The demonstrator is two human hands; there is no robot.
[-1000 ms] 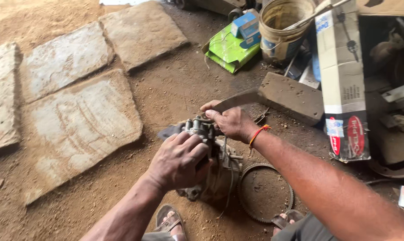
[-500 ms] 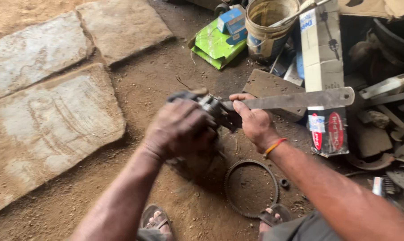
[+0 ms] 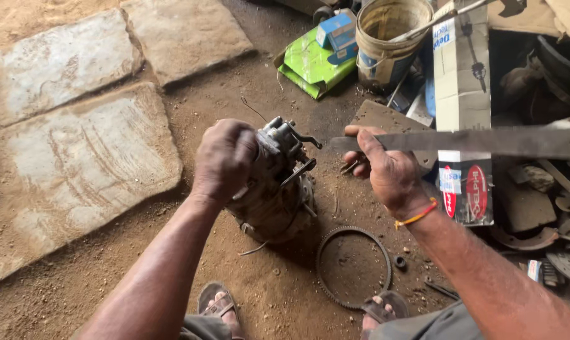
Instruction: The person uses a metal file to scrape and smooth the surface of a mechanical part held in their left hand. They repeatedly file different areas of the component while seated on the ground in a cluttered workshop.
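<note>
Now we are gripping the engine part (image 3: 275, 182) in our left hand (image 3: 225, 160) — our right hand (image 3: 389, 173) is clasping the flat metal bar (image 3: 461, 141), lying crosswise, tip toward it.

Greasy, matt metal engine part (image 3: 275, 189) — dull steel bar (image 3: 474, 141), rough stone slabs (image 3: 77, 157).

bare brown dirt floor (image 3: 140, 264) in daylight, three flat grey stone slabs (image 3: 83, 164) laid at the left, dented cream plastic bucket (image 3: 389, 38), green cardboard box (image 3: 310, 66), tall white carton (image 3: 464, 94), toothed metal ring (image 3: 323, 264) lying on the earth
</note>
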